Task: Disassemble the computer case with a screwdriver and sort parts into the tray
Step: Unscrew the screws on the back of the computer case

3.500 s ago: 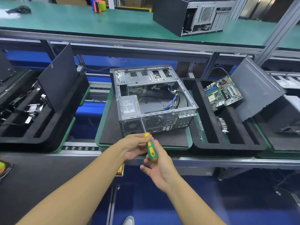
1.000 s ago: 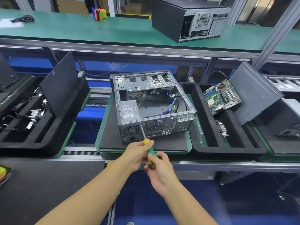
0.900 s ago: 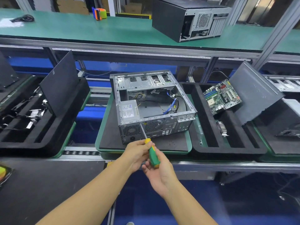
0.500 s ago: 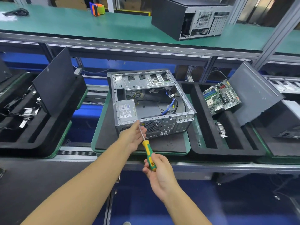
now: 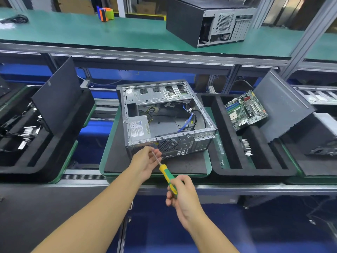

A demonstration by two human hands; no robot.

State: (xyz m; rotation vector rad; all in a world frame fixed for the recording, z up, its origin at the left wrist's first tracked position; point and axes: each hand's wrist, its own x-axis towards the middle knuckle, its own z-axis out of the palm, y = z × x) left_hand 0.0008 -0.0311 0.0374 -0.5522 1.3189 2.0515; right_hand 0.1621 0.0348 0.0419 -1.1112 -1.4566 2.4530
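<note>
The open computer case lies on a green-rimmed mat tray, its rear panel facing me and the power supply inside at the near left. My right hand grips the green-and-yellow handle of the screwdriver, which points up-left at the case's rear. My left hand has its fingertips curled round the metal shaft near the tip, just in front of the rear fan grille. Whether the tip touches the case I cannot tell.
A black foam tray on the right holds a motherboard and a leaning side panel. Another foam tray with a panel and small parts stands on the left. A second case and tape sit on the upper shelf.
My left hand has slid from the top of the handle up the shaft to its tip near the case's rear. My right hand has kept its grip on the handle.
</note>
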